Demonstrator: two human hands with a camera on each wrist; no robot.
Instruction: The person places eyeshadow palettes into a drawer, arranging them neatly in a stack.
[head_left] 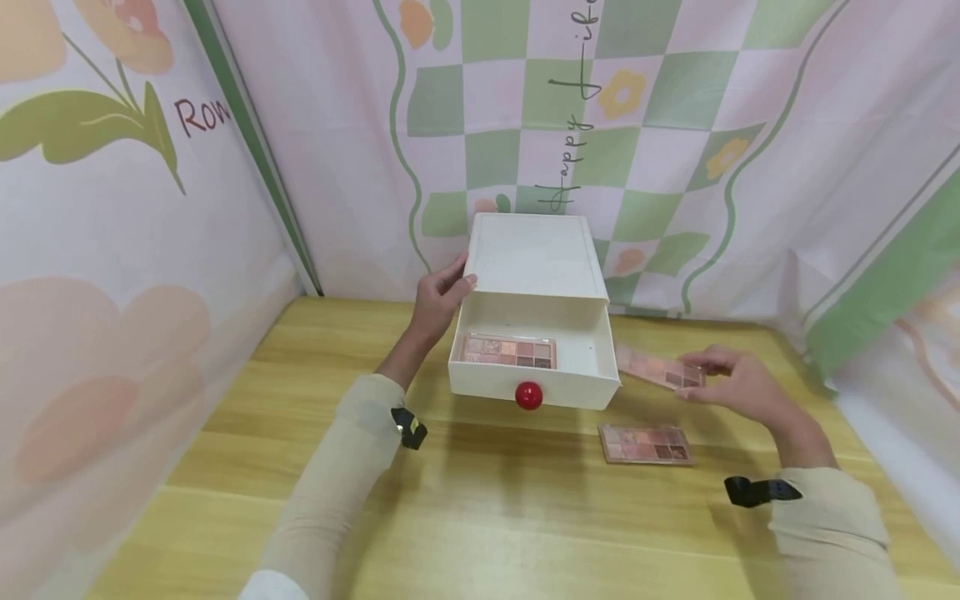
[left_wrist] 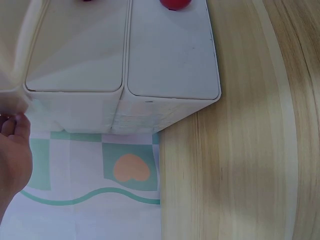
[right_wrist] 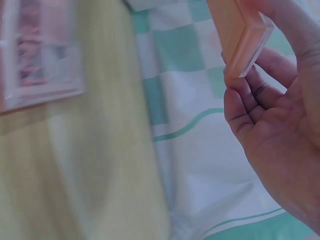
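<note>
In the head view, a white drawer cabinet stands on the table with its top drawer pulled out. My left hand rests against the cabinet's left side, with the thumb near the front edge. An eyeshadow palette lies inside the drawer on the left, its pans facing up. My right hand pinches a second eyeshadow palette by its right end, just right of the drawer. A third palette lies on the table below it.
A round red knob sticks out from the drawer front. Lower closed drawers show in the left wrist view. A patterned curtain hangs close behind the cabinet, with more cloth along both sides of the wooden table.
</note>
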